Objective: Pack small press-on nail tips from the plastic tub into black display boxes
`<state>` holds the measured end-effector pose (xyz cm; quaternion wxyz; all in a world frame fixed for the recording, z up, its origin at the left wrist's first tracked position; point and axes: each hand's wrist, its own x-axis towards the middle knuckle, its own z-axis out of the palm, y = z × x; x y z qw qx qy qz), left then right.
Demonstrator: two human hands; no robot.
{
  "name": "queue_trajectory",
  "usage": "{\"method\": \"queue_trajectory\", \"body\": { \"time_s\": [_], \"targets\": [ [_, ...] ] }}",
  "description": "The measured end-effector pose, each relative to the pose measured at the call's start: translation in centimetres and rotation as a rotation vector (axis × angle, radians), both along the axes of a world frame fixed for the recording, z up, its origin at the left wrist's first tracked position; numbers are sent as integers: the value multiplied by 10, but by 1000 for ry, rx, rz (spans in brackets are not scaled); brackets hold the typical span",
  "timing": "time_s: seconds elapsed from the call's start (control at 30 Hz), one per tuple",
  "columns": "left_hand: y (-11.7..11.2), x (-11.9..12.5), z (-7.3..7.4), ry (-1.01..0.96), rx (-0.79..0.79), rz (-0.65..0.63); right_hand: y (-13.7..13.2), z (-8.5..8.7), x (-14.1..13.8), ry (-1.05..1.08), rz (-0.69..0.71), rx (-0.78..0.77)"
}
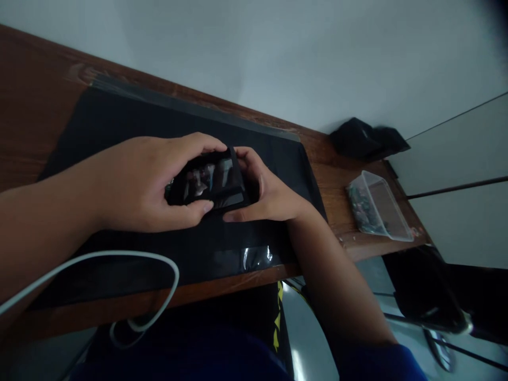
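Observation:
Both my hands hold a small black glossy device (pixel 210 182) just above a black mat (pixel 119 127) on the wooden desk (pixel 32 95). My left hand (pixel 143 182) wraps its left end, thumb under the near edge and fingers curled over the far edge. My right hand (pixel 265 193) grips the right end, fingers closed round it. The device's shiny face reflects light. A strip of clear plastic wrap (pixel 257 256) lies on the mat near the desk's front edge.
A clear plastic container (pixel 377 209) with small parts sits at the desk's right end. A black pouch (pixel 367 137) lies against the white wall. A white cable (pixel 119 256) loops over the front edge. A black chair (pixel 428 296) stands to the right.

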<state>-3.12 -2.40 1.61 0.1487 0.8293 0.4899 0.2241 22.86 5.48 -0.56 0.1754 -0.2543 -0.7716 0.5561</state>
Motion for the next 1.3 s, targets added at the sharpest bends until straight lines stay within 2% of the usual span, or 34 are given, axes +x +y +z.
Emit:
{"method": "queue_trajectory", "body": {
  "time_s": [0.13, 0.33, 0.6, 0.73, 0.87, 1.1, 1.2, 1.3],
  "targets": [
    [3, 1, -6, -2, 14, -18, -2, 2, 3, -76, 5, 97],
    [2, 1, -13, -33, -39, -14, -6, 14, 7, -305, -59, 340],
    [3, -7, -24, -81, -88, -31, -4, 10, 11, -237, -4, 395],
    [0, -8, -20, -132, -149, -2, -8, 16, 11, -260, -1, 400],
    [-5, -11, -9, -78, -234, 62, -12, 19, 11, -291, -37, 380],
    [0, -40, 13, 31, -301, 199, -12, 17, 10, -297, -94, 379],
    [5, -54, 13, 102, -382, 245, -11, 13, 9, -258, -128, 414],
    [10, -67, 3, 146, -396, 263, -10, 10, 8, -219, -150, 448]
  ]
}}
